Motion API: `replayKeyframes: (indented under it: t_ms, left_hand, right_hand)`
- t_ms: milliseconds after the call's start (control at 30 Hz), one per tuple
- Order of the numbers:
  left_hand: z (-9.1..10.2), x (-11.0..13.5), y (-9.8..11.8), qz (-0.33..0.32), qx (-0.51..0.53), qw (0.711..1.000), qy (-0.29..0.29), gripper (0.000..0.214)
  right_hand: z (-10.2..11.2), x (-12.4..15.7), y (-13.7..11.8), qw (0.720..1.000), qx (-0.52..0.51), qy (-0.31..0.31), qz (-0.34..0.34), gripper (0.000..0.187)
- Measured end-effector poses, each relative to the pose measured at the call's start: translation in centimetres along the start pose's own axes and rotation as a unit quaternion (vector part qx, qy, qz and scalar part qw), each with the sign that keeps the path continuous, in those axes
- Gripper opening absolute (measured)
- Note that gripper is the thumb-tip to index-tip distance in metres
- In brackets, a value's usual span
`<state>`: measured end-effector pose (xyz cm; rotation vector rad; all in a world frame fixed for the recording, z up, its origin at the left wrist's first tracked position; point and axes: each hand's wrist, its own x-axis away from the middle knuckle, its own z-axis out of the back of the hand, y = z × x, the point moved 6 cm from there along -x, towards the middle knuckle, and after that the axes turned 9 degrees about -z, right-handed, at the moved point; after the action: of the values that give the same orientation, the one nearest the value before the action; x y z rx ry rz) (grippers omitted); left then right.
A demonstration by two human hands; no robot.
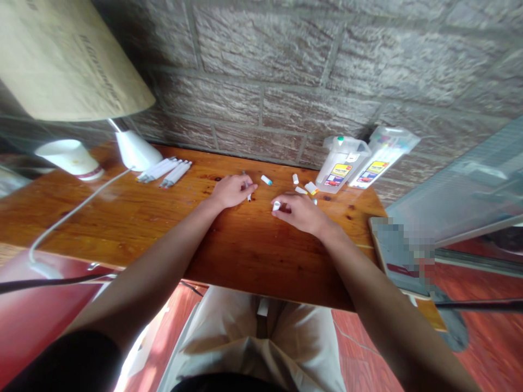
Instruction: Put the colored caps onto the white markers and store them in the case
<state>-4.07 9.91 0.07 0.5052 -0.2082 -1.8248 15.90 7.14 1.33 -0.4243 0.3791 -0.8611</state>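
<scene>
My left hand (233, 190) is closed around a marker (249, 197), whose white end pokes out below the fingers; most of its body is hidden. Between the thumb and fingertips of my right hand (302, 212) is a white marker cap (277, 206), its hollow end showing. The two hands are apart, both low over the wooden table (249, 245). Beyond them lies a loose white cap with a blue end (266, 180). Several more caps (311, 188) are scattered behind my right hand, some with yellow or orange ends. Grey-bodied markers (176, 174) lie in two groups to the left.
Two clear plastic marker boxes (335, 177) (378, 163) stand at the back right; the farther holds colourful items. At left are a paper cup (71, 158) and a lamp (137, 152) with its cable (77, 209). A tablet-like device (392, 245) sits at the right edge. A brick wall (302, 109) rises behind.
</scene>
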Motion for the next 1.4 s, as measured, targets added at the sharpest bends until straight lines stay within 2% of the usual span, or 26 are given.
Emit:
replayKeyframes:
  t_ms: [333,667,900,1033,1133,1233,1333,1400]
  left_hand:
    - [-0.3,0.0,0.1,-0.005,0.012,1.000,-0.015,0.031]
    - [-0.2,-0.1,-0.1,-0.001,0.024,1.000,-0.010,0.012]
    - [0.2,-0.1,0.2,0.017,0.008,1.000,0.023,0.011]
    - [0.1,-0.1,0.2,0.020,0.076,0.996,0.051,0.008]
    - [-0.2,-0.3,0.4,0.021,0.254,0.964,0.074,0.011]
    - [-0.4,-0.4,1.4,0.008,0.443,0.894,0.063,0.023]
    - [0.0,-0.1,3.1,-0.028,0.523,0.851,0.032,0.036]
    - [-0.1,0.3,4.5,-0.054,0.548,0.834,-0.012,0.040]
  right_hand:
    - [0.0,0.1,-0.2,1.000,-0.004,-0.006,0.007,0.006]
    - [-0.5,0.0,-0.2,0.999,-0.022,-0.027,0.014,0.007]
    - [-0.5,0.1,-0.1,0.999,-0.028,-0.034,0.010,0.008]
    - [-0.5,0.1,-0.1,0.998,-0.044,-0.042,-0.001,0.014]
    - [0.4,0.2,-0.2,0.999,-0.024,0.005,-0.033,0.030]
    - [2.1,0.4,0.0,0.991,-0.036,0.105,-0.081,0.047]
    - [3.0,0.4,0.7,0.969,-0.155,0.147,-0.124,0.057]
    - [2.7,0.2,1.0,0.946,-0.268,0.114,-0.143,0.060]
